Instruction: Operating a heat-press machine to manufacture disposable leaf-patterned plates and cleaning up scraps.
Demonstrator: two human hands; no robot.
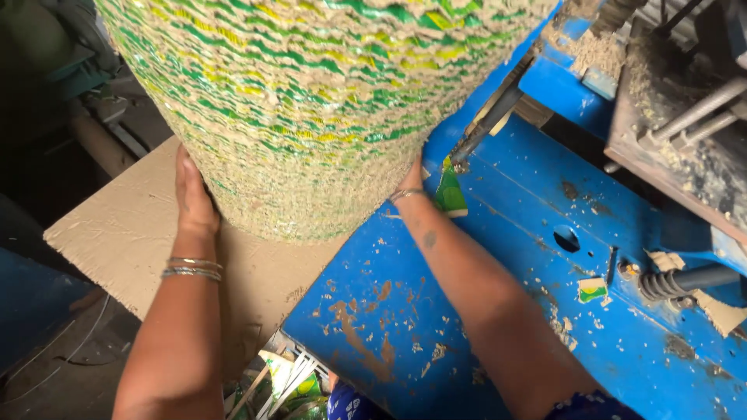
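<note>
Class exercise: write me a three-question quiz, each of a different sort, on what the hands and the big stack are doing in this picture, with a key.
1. True or false: both hands press against the tall stack of green and yellow printed cardboard pieces.
2. Which surface lies under the left hand? A) the brown cardboard sheet B) the blue machine table C) a wire basket
3. Fill in: the left wrist wears thin metal ______.

Key:
1. True; the right hand is mostly hidden behind the stack's edge.
2. A
3. bangles
</note>
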